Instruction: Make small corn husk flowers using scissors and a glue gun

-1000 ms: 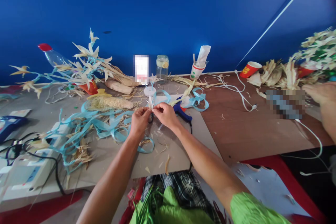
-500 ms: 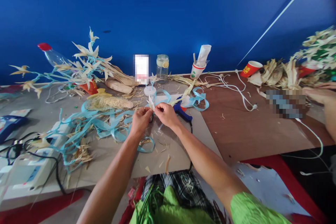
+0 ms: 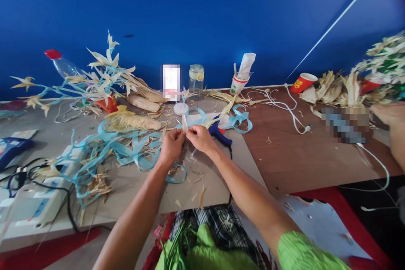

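My left hand (image 3: 171,147) and my right hand (image 3: 200,139) meet above the middle of the grey board (image 3: 126,185). Both pinch a small pale corn-husk piece (image 3: 184,123) that sticks up between the fingertips. Loops of light blue ribbon (image 3: 133,149) and husk scraps lie just left of my left hand. A blue glue gun (image 3: 220,131) rests right behind my right hand. A small white round base (image 3: 180,109) stands a little beyond the husk piece.
A branch of husk flowers (image 3: 95,74) on blue stems rises at the back left beside a plastic bottle (image 3: 61,64). A glass jar (image 3: 195,79), paper cups (image 3: 237,84) and white cables (image 3: 284,107) line the back. Another person's hand (image 3: 390,116) rests at far right by a husk pile (image 3: 341,88).
My hands stay pinched on the husk piece and have shifted slightly. The other person's hand at the right edge has drawn back a little.
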{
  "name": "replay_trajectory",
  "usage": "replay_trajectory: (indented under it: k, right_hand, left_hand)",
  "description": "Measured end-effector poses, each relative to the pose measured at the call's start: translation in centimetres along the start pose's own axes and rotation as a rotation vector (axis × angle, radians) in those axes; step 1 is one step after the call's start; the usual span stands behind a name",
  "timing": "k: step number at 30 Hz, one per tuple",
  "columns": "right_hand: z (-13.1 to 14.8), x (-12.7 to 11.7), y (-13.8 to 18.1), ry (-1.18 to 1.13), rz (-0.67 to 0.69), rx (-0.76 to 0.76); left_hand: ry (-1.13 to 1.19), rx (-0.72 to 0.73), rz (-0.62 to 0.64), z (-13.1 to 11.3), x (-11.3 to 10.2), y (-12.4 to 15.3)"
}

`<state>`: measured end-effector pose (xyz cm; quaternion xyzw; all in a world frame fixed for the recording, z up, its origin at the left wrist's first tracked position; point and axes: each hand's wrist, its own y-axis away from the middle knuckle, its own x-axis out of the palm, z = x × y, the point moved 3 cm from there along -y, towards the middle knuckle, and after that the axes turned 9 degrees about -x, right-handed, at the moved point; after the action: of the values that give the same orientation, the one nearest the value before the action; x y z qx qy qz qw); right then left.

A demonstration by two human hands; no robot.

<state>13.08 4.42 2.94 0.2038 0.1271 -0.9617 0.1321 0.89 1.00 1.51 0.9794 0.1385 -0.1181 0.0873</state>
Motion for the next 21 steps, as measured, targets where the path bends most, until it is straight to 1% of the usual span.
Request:
replay_trajectory:
  k: [3,7,11,13,15,18,21]
  right_hand:
    - [-0.4,0.2,-0.1,-0.026,0.016,0.007]
    - [-1.0,0.3,-0.1,-0.071,0.030,0.012]
    - [-1.4,0.1,-0.2,-0.151,0.053,0.074]
    - [-1.4,-0.1,-0.1,-0.193,0.074,0.116]
    - [-1.3,-0.3,-0.1,-0.230,0.093,0.146]
    - [-1.1,-0.4,-0.1,-0.289,0.119,0.159]
    - [-1.2,-0.4,-0.1,-0.357,0.151,0.166]
  left_hand:
    - [-0.073,0.051,-0.022,-0.1,0.0,0.1]
    - [-0.143,0.078,-0.019,-0.4,0.0,0.2]
    - [-0.180,0.078,-0.011,-0.6,-0.1,0.3]
    - [-0.190,0.070,-0.036,-0.7,-0.3,0.4]
    - [-0.198,0.065,-0.088,-0.7,-0.6,0.3]
    - [-0.143,0.056,-0.173,-0.6,-1.2,0.1]
    - [0.064,0.041,-0.258,-0.2,-2.0,-0.5]
